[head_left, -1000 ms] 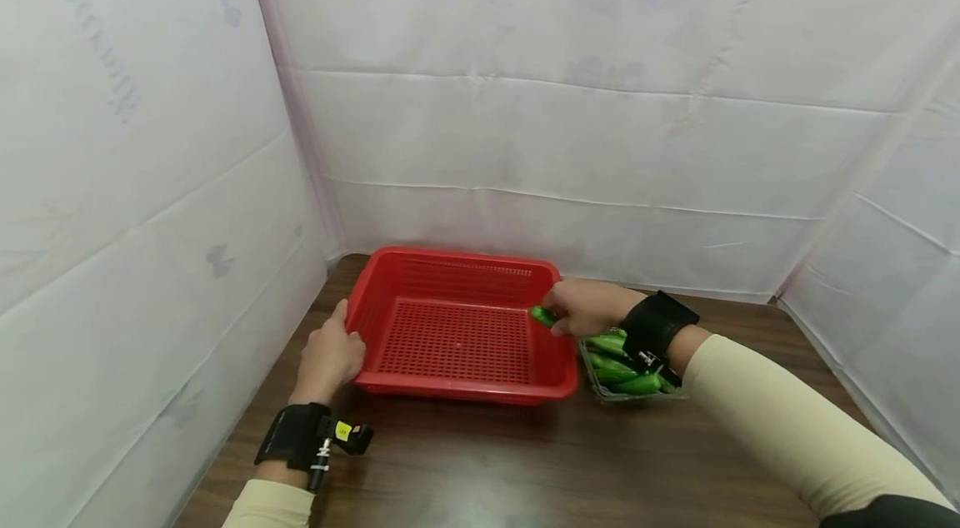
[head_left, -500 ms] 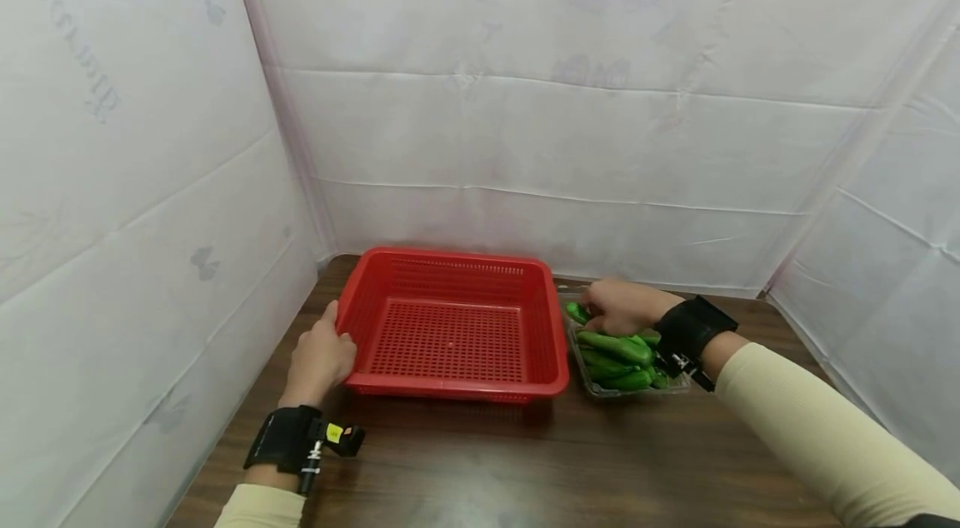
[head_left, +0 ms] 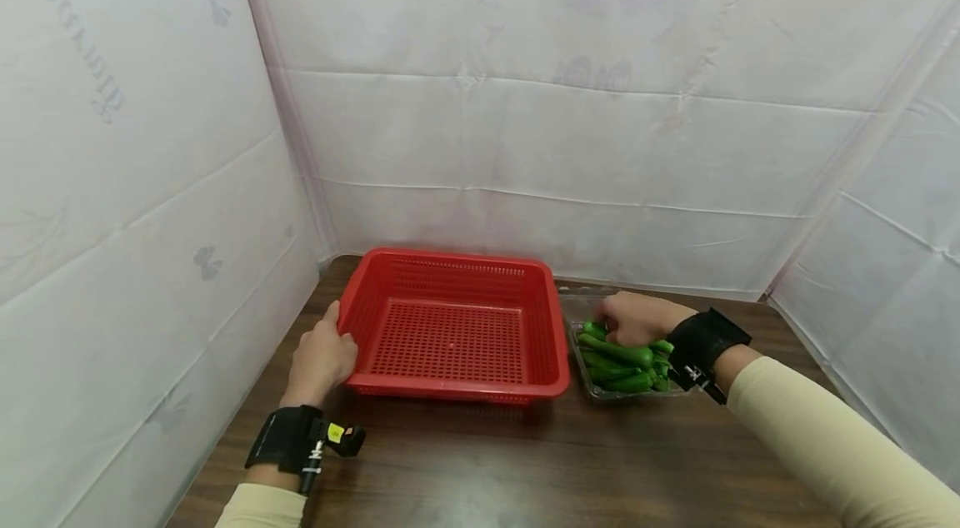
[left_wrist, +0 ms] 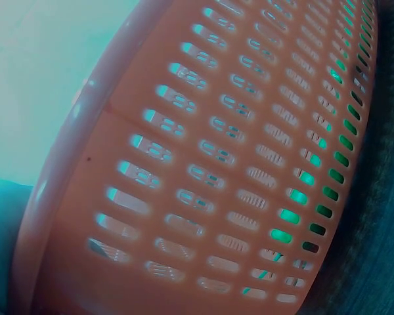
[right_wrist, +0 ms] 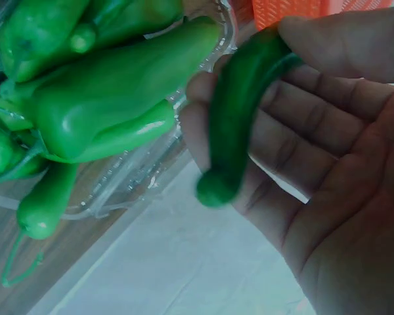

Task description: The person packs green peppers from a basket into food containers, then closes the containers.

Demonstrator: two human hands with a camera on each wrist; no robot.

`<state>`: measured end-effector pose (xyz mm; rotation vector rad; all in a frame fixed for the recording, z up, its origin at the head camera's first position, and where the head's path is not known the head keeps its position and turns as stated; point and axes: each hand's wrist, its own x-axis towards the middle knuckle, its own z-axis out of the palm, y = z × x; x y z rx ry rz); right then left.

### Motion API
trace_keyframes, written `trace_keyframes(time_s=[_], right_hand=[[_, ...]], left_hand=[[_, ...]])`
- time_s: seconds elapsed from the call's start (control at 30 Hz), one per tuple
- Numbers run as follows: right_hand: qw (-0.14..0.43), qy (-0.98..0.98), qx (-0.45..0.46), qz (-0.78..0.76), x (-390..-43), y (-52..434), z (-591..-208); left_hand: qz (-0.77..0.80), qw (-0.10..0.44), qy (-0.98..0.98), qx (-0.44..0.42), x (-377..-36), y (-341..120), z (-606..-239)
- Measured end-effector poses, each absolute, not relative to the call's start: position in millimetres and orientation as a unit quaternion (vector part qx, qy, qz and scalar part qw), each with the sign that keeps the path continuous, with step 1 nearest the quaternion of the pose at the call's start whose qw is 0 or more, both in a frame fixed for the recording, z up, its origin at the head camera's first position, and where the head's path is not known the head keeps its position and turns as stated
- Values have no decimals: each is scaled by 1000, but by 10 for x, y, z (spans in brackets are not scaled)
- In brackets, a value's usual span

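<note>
A red slotted plastic basket (head_left: pixel 457 386) stands at the back of the table, and nothing lies on its floor. My left hand (head_left: pixel 321 355) grips its left rim; most of the fingers are hidden in the head view. The left wrist view is filled by the basket's slotted side (left_wrist: pixel 164 157). To the right of the basket, a clear plastic box (head_left: pixel 600 396) holds several green peppers (head_left: pixel 618 354). Over the box's back part is my right hand (head_left: pixel 643 318). In the right wrist view, its thumb and fingers pinch a slim, curved green pepper (right_wrist: pixel 235 115).
The wood-look table (head_left: pixel 480 461) carries the basket and box side by side, nearly touching. White sheeting (head_left: pixel 480 136) rises behind them and on both sides. In the right wrist view, one pepper with a long stem (right_wrist: pixel 47 203) pokes out at the box's edge.
My right hand has moved right with a green pepper, from beside the basket's right rim to over the clear box, then slightly lower. My left hand keeps its hold on the basket.
</note>
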<state>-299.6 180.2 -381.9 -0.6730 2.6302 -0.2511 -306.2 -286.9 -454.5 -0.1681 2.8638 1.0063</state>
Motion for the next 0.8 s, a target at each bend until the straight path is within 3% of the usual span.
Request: trace_keyframes(time_s=[0.23,0.8], right_hand=[[218,946,-225,-81,-2946,1803,-3947],[129,940,-297,-104,-2912,1854,-4126]], left_hand=[[329,47,942,-54,-3054,-2861,-4544],[329,48,942,-56,-3050,-2858,-4536]])
